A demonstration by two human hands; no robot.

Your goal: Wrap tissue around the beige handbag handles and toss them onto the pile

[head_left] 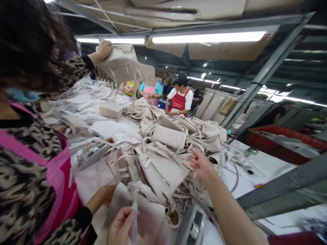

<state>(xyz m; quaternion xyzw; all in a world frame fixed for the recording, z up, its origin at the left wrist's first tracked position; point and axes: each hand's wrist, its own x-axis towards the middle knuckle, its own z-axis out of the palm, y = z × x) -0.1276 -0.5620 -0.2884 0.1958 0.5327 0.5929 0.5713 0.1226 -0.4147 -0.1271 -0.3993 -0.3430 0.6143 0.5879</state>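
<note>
We note: left hand [121,225] pinching a slender white tool [134,216] toward the table's [274,160] near edge; right hand [201,164] by beige bags [160,173], grip unclear to us.

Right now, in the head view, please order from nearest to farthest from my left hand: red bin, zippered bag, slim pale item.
1. Slim pale item: in left hand.
2. Zippered bag: ahead, slightly right.
3. Red bin: far right.
</note>
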